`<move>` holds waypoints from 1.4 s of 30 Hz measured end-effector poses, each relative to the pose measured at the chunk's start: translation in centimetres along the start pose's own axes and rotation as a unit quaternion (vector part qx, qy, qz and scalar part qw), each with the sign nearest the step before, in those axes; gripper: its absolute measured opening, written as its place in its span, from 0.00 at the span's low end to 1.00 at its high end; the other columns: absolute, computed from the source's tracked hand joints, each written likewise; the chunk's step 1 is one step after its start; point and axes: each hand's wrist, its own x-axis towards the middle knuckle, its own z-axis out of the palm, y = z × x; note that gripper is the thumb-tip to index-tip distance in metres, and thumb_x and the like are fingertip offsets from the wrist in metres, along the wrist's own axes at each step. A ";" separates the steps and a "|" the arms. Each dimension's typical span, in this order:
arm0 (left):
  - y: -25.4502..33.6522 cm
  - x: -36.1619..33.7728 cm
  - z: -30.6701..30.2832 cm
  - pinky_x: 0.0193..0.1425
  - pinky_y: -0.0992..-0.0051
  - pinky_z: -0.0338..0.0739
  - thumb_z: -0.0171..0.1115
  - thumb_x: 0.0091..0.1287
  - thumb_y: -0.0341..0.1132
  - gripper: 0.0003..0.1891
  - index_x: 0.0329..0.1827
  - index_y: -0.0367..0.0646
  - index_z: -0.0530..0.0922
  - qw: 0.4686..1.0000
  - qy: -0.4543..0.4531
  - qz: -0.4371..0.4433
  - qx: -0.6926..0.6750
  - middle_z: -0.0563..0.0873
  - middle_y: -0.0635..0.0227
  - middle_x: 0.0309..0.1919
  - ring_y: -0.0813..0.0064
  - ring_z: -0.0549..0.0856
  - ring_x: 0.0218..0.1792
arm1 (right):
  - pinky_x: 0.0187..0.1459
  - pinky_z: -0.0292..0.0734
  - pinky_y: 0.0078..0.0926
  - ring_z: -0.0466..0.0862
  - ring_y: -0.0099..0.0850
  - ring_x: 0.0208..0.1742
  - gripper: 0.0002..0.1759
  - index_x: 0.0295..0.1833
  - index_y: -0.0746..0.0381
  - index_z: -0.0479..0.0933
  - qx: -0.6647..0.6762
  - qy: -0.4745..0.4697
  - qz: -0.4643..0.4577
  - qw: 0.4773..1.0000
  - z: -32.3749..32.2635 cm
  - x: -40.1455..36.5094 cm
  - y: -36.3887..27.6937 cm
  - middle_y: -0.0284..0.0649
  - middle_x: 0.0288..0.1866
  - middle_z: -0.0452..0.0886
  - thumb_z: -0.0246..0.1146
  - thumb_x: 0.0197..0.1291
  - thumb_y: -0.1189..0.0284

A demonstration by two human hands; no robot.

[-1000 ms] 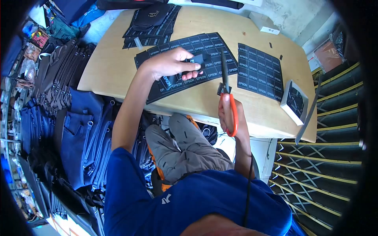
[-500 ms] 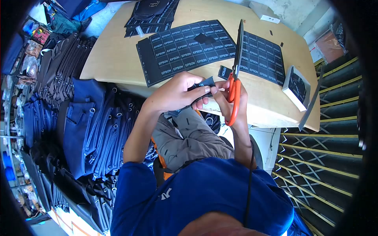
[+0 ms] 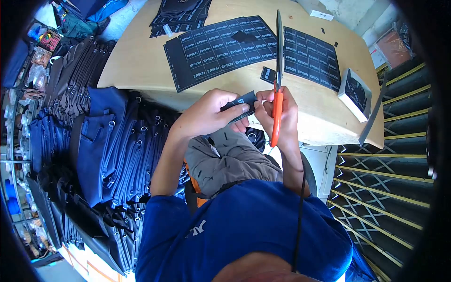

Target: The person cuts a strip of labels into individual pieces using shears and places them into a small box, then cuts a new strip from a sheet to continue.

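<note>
My left hand [image 3: 221, 110] is closed on a small black label piece [image 3: 242, 102] with pale printing, its thumb lying along the label. My right hand [image 3: 277, 109] holds orange-handled scissors [image 3: 277, 115], blades pointing up and away from me over the table. The fingertips of that hand also touch the right end of the label. Just beyond them, a loose black EPSON label [image 3: 268, 74] lies on the table. Behind it are a large black sheet [image 3: 211, 56] of EPSON labels and a second sheet [image 3: 310, 56] to the right of the blades.
On the wooden table [image 3: 136, 61], more dark sheets [image 3: 176, 21] lie at the back left. A white box [image 3: 354, 96] with black pieces stands at the right edge, beside a long dark strip [image 3: 374, 110]. Blue bags [image 3: 105, 155] are stacked at left; a folding gate [image 3: 380, 188] stands at right.
The scissors have turned so their handles show edge-on and the blades point straighter up. The label in my left hand has tilted, showing more of its printed face.
</note>
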 end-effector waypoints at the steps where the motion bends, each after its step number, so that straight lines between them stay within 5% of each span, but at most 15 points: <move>1: -0.1 -0.3 0.0 0.34 0.78 0.81 0.53 0.71 0.34 0.12 0.42 0.31 0.77 1.000 0.001 -0.001 0.001 0.85 0.62 0.30 0.74 0.86 0.31 | 0.19 0.57 0.09 0.65 0.07 0.19 0.14 0.38 0.63 0.63 0.001 0.000 0.001 1.000 -0.1 0.0 -0.1 0.41 0.35 0.78 0.59 0.52 0.88; 3: -0.3 -1.1 0.1 0.34 0.77 0.81 0.53 0.71 0.34 0.12 0.42 0.31 0.77 1.000 0.020 -0.009 -0.013 0.85 0.62 0.29 0.74 0.86 0.31 | 0.34 0.71 0.13 0.75 0.16 0.32 0.14 0.40 0.67 0.65 0.002 0.007 0.023 1.000 -0.4 0.1 -0.2 0.36 0.32 0.77 0.62 0.49 0.84; 17: -0.2 -3.0 0.1 0.25 0.84 0.72 0.54 0.69 0.33 0.11 0.36 0.32 0.79 0.994 0.098 -0.043 0.008 0.82 0.70 0.23 0.86 0.78 0.22 | 0.31 0.69 0.13 0.73 0.15 0.30 0.14 0.38 0.65 0.64 -0.001 -0.020 0.042 0.999 -0.9 -0.8 -0.3 0.34 0.31 0.75 0.65 0.54 0.79; 24: -0.2 -2.8 -0.7 0.22 0.87 0.68 0.55 0.69 0.33 0.11 0.33 0.34 0.79 0.989 0.145 -0.019 -0.015 0.80 0.72 0.22 0.89 0.75 0.20 | 0.33 0.61 0.16 0.61 0.18 0.29 0.29 0.40 0.62 0.58 0.051 -0.148 0.088 0.984 -2.9 -6.2 2.4 0.32 0.30 0.61 0.66 0.55 0.53; 26: 0.0 -2.8 -1.1 0.22 0.87 0.68 0.55 0.69 0.33 0.11 0.33 0.33 0.79 0.987 0.160 -0.007 -0.004 0.80 0.71 0.22 0.89 0.75 0.19 | 0.33 0.62 0.17 0.62 0.20 0.29 0.31 0.40 0.62 0.58 0.038 -0.186 0.173 0.966 -3.7 -8.2 2.9 0.33 0.30 0.62 0.64 0.54 0.48; 28: 0.3 -2.8 -1.4 0.22 0.87 0.68 0.55 0.69 0.32 0.11 0.33 0.32 0.78 0.986 0.165 -0.003 -0.002 0.80 0.70 0.22 0.89 0.75 0.19 | 0.33 0.64 0.19 0.63 0.22 0.29 0.34 0.41 0.62 0.58 -0.026 -0.225 0.152 0.962 -4.4 -9.6 3.2 0.35 0.30 0.62 0.59 0.54 0.41; 30: 0.5 -2.8 -1.7 0.24 0.83 0.72 0.55 0.68 0.32 0.12 0.33 0.30 0.79 0.985 0.169 0.008 0.008 0.82 0.68 0.22 0.86 0.77 0.21 | 0.26 0.56 0.13 0.59 0.15 0.26 0.41 0.46 0.62 0.58 -0.027 -0.265 0.189 0.945 -4.6 -10.3 2.8 0.33 0.32 0.60 0.48 0.53 0.32; 31: 0.5 -2.8 -1.7 0.24 0.84 0.72 0.55 0.68 0.32 0.12 0.33 0.30 0.79 0.986 0.168 0.005 0.011 0.82 0.67 0.22 0.85 0.78 0.21 | 0.35 0.67 0.24 0.69 0.26 0.32 0.45 0.46 0.67 0.59 -0.040 -0.275 0.237 0.931 -5.0 -10.4 2.5 0.38 0.32 0.67 0.52 0.50 0.32; 42: 0.8 -2.8 0.3 0.25 0.84 0.73 0.54 0.69 0.32 0.12 0.31 0.32 0.78 0.993 0.113 -0.022 0.015 0.81 0.69 0.21 0.85 0.78 0.21 | 0.31 0.67 0.25 0.70 0.27 0.28 0.48 0.43 0.67 0.61 -0.064 -0.310 0.205 0.926 -4.3 -8.4 2.7 0.37 0.29 0.67 0.50 0.45 0.27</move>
